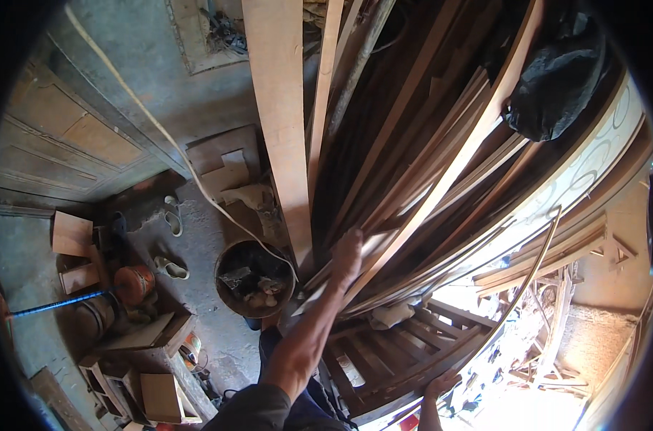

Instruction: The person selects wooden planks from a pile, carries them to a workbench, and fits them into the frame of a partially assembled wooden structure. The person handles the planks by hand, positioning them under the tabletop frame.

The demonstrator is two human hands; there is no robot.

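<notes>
At the near right, the edge of one slatted wooden frame [394, 395] is touched by the right hand [441, 384]; how far its fingers are closed cannot be told. Farther up, the left hand's [348, 256] fingers are curled narrowly against piled wooden strips [441, 190], any grip being unclear. On the grey floor [211, 330], one round bucket [251, 248] is seen beside the pile. Beyond, one black bag [556, 86] is set on the strips.

From the person's head, the wide fisheye view looks down over the boards [441, 192], with the left hand [348, 255] and right hand [441, 383] fairly near and the floor [205, 251] farther below.
</notes>
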